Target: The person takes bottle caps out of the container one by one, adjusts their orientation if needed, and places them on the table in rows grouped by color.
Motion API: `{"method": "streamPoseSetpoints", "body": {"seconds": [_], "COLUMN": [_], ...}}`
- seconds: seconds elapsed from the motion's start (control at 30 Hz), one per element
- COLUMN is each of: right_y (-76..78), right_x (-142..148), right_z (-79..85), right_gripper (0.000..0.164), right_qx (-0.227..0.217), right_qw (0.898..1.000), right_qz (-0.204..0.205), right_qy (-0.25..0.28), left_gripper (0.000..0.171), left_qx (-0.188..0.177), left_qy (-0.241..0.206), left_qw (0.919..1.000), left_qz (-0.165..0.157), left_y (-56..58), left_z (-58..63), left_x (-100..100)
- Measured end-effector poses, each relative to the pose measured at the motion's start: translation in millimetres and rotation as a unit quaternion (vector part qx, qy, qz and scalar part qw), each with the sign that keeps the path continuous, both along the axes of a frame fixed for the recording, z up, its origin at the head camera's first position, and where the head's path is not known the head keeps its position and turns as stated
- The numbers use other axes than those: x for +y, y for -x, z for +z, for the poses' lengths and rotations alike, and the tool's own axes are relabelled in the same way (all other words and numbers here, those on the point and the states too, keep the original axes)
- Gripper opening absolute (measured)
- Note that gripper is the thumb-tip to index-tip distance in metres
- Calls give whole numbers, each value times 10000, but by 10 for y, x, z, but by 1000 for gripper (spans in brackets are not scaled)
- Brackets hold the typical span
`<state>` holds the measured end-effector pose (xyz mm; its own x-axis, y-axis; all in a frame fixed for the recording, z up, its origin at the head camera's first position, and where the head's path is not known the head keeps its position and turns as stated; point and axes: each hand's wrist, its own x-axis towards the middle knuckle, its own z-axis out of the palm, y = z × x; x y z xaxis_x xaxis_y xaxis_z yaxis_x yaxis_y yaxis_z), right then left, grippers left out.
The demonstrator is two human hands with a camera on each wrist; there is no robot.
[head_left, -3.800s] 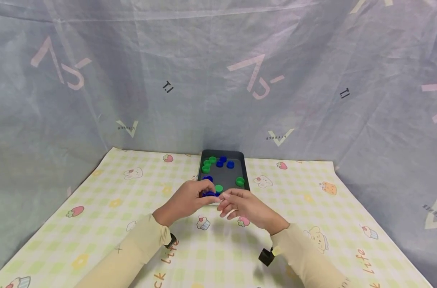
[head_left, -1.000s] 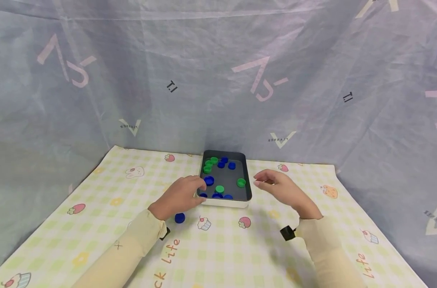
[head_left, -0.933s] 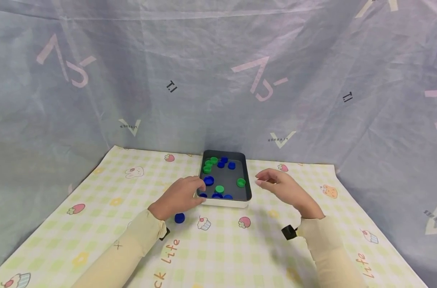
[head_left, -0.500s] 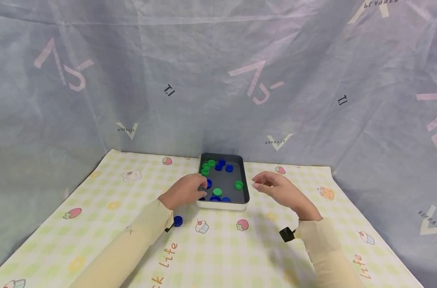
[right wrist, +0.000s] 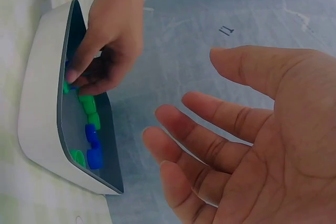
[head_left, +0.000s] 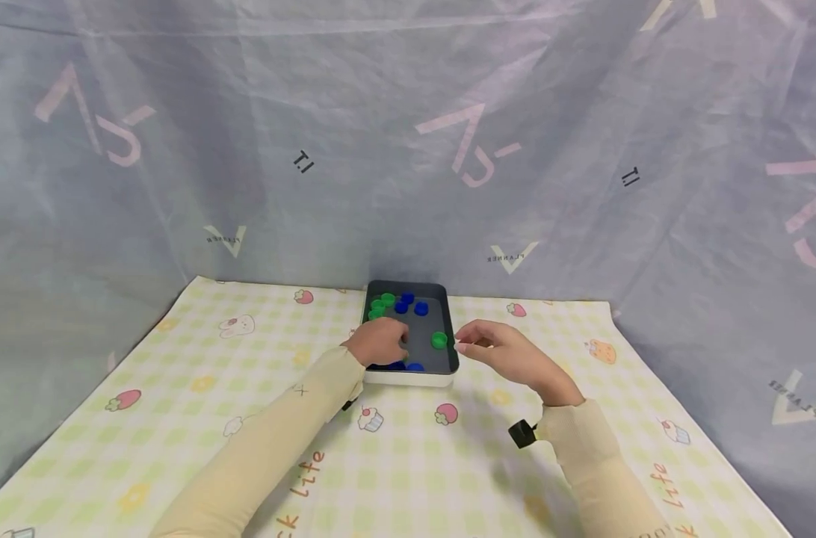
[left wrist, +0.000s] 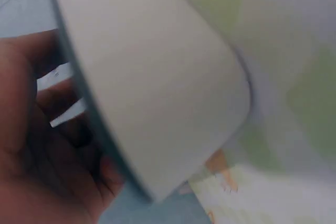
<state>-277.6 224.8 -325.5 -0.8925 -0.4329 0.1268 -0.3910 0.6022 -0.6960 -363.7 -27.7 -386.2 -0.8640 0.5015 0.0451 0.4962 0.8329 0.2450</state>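
Note:
Inside a grey-lined tray (head_left: 415, 379) with a white outside lie several blue bottle caps (head_left: 421, 308) and green bottle caps (head_left: 439, 340). My left hand (head_left: 379, 340) reaches down into the tray's near-left part. In the right wrist view, its thumb and fingertips come together at a green cap (right wrist: 65, 86); whether they pinch it is unclear. The left wrist view has the tray's pale wall hiding the fingertips. Just right of the tray hovers my right hand (head_left: 515, 355), fingers relaxed, holding nothing.
The tray stands at the back of a table with a checked cloth (head_left: 246, 388), close to a grey hanging curtain (head_left: 354, 187). A small black wrist camera (head_left: 522, 433) hangs under the right wrist.
My left hand has moved right and forward from the tray's left edge into it. Its forearm now covers where a blue cap lay on the cloth. Earlier, both hands met over the tray's near end.

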Motion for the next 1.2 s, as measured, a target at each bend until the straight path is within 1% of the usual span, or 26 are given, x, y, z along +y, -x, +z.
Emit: {"method": "streamPoseSetpoints", "body": {"seconds": [0.07,0.2,0.27,0.37,0.47,0.5,0.57,0.63,0.7,0.73,0.83,0.93,1.0,1.03,1.1,1.17,1.2], "right_y": [11,25,26,24,18,15,3,-16,-51,-76,-184,-336,-436,-479,-541,-573,-580], "right_x": [-18,-45,-63,-83,-104,-112,-132,-151,-173,-185,-244,-356,-456,-503,-586,-642,-660], "right_z": [6,6,7,5,-12,-21,-29,-28,-5,16,110,246,337,377,437,460,463], "right_gripper": [25,26,27,26,26,27,28,28,27,27,26,25,25,24,24,25,24], "right_qx": [-4,19,-5,-13,-10,11,58,142,230,280,417,667,861,939,1053,1026,986], "right_qw": [10000,10000,9999,9999,9999,9998,9998,9997,9995,9994,9989,9973,9949,9935,9905,9893,9892], "right_qz": [14,92,103,98,44,44,57,109,138,142,163,317,531,639,850,1000,1048], "right_qy": [4,-20,-38,-96,-149,-172,-186,-186,-160,-153,-111,-53,42,112,241,284,277], "left_gripper": [15,28,27,26,17,12,8,13,20,22,28,28,28,28,29,32,33], "left_qx": [14,120,115,122,153,192,261,435,672,816,1389,1968,2310,2454,2664,2746,2732], "left_qy": [-3,-36,-76,-120,-282,-379,-595,-984,-1437,-1680,-2348,-2760,-2911,-2943,-2980,-2980,-2973], "left_qw": [9999,9993,9990,9990,9990,9988,9977,9940,9872,9823,9621,9401,9264,9208,9119,9078,9074], "left_qz": [130,343,416,418,300,255,205,178,173,176,23,-353,-611,-729,-927,-1085,-1165], "left_y": [0,-17,-31,-1,29,31,8,-50,-155,-230,-501,-805,-994,-1068,-1175,-1235,-1248], "left_z": [-32,-88,-80,-96,-98,-91,-24,101,272,370,611,784,866,895,932,948,949], "left_x": [24,48,53,56,40,25,-16,-72,-148,-190,-344,-506,-610,-653,-718,-759,-774]}}
